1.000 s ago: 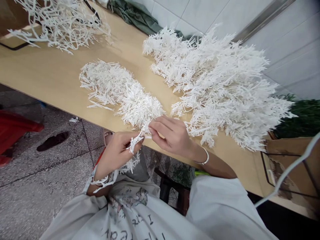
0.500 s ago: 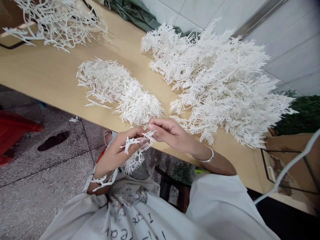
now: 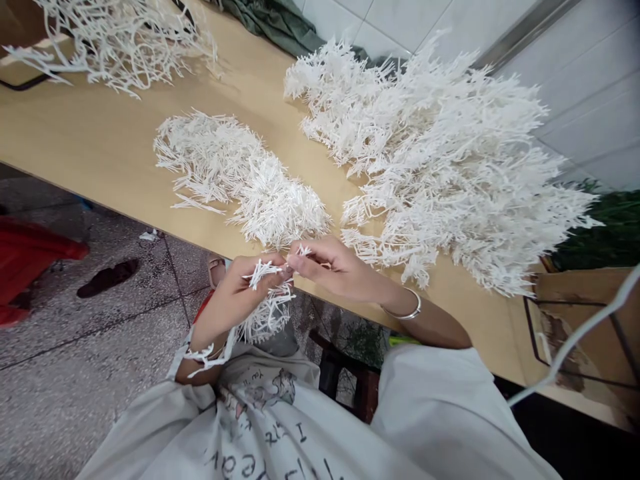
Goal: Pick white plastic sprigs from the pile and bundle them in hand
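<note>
My left hand [image 3: 243,287] is closed around a white branched plastic sprig [image 3: 263,272]; its forked tips stick out over the thumb, and more of it hangs below the fingers. My right hand [image 3: 333,268] meets it fingertip to fingertip, pinching white tips [image 3: 303,251] that show above its fingers. Whether these belong to the same sprig is hidden by the fingers. Just beyond both hands lies a pile of short white plastic pieces [image 3: 280,207]. To the right of it spreads a larger heap of white branching sprigs [image 3: 450,160].
The tan table [image 3: 100,147] runs across the view, its near edge under my hands. Longer white strands [image 3: 120,47] lie at the far left, green cloth [image 3: 270,23] along the wall. A cardboard box [image 3: 590,293] and a pale cable [image 3: 575,343] are at the right.
My right hand has shifted slightly left, closer to my left fingertips. White tips now show above its fingers. The piles on the table look the same.
</note>
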### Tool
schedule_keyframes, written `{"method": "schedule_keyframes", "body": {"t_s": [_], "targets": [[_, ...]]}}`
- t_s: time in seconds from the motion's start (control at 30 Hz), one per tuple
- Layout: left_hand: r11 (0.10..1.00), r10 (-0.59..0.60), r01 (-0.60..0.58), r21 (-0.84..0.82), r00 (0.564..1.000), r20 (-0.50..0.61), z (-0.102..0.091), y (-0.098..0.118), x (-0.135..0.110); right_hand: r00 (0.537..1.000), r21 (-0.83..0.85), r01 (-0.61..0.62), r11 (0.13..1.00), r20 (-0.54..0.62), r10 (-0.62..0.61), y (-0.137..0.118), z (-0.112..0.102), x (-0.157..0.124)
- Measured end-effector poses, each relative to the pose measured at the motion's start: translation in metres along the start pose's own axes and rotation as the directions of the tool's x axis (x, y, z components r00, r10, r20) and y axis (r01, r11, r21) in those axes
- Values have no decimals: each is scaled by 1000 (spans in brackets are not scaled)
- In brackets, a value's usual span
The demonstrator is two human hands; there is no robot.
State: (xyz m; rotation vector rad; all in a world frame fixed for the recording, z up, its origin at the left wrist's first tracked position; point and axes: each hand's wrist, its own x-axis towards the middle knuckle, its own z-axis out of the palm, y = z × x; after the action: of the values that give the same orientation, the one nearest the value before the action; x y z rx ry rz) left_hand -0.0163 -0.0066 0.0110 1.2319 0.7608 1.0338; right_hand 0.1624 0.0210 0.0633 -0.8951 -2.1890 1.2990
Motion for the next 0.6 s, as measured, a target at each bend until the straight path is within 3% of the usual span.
{"method": "schedule_keyframes", "body": {"t_s": [0.1,0.2,0.27,0.37,0.43,0.6], "targets": [[982,-99,122,-145,983,157,-4,0,-3,980,171,-32,985,201,-3,0,-4,2],[936,-144,238,-259,931,335,-6,-6,-9,944,318,-84,944,329,-27,-1,-5,3],[912,-126,242,-331,934,335,-4,-11,-11,940,343,-92,935,340,-32,-2,-2,2],[838,-74,134,-529,988,133,6,-17,-12,967,372,-46,927,248,-51,-2,6,0],[765,-31,53,-642,999,45,14,-17,-9,988,435,2,900,136,-68,0,13,-2],[691,4,26,-723,999,40,34,-11,2,995,622,96,777,-73,-65,6,31,-8]]}}
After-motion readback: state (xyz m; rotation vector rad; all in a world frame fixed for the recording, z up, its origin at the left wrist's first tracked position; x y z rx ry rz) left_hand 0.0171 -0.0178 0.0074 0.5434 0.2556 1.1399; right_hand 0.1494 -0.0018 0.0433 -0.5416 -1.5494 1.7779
